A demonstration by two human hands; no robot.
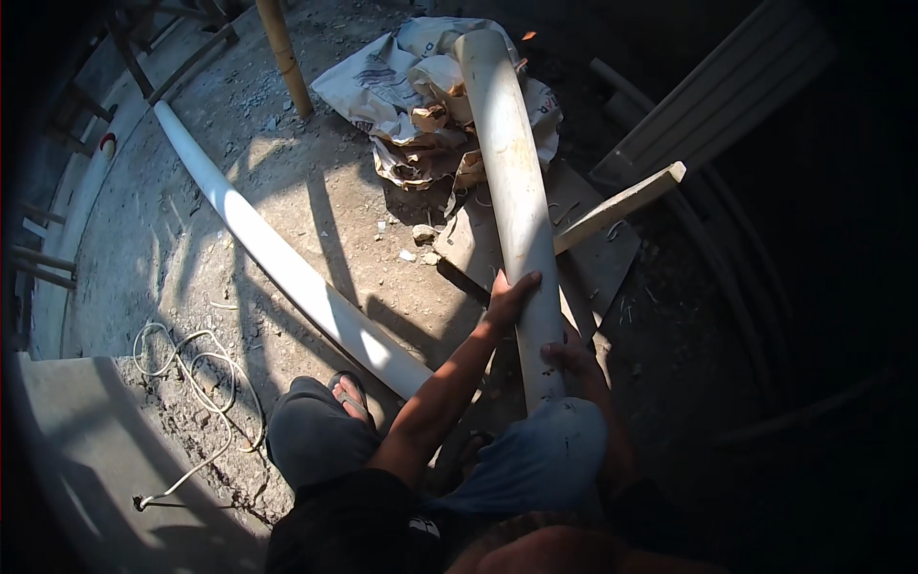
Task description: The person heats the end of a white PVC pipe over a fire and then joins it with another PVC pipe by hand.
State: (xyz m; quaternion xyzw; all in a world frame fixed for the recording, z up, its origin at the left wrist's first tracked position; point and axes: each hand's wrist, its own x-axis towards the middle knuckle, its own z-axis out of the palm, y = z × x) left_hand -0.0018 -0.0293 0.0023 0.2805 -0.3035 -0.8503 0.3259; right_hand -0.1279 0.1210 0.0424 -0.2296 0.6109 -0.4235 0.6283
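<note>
Down on the dusty ground we go, and the person is crouched low, knees up at the bottom of the view, one foot in a sandal (pixel 350 394). Both hands are on the pipe (pixel 512 191), a thick pale tube running from between the knees up and away toward the pile of crumpled sacks (pixel 402 86). The left hand (pixel 509 298) lies flat on the pipe's left flank, fingers stretched out and spread over the curve, pressing rather than gripping. The right hand (pixel 571 356) sits lower on the other side, in shadow, fingers curled against the pipe; how tightly it has closed I cannot tell. The pipe's near end rests by the right knee, its far end lying over the sacks. Under it lies a flat board (pixel 598 253), and a wooden batten (pixel 622 203) slants out to the right from beside the pipe. Off to the left, a second, longer pipe (pixel 277 253) runs diagonally across the ground in bright sun, well apart from the hands. A loose white cord (pixel 196 383) loops near the left knee.
</note>
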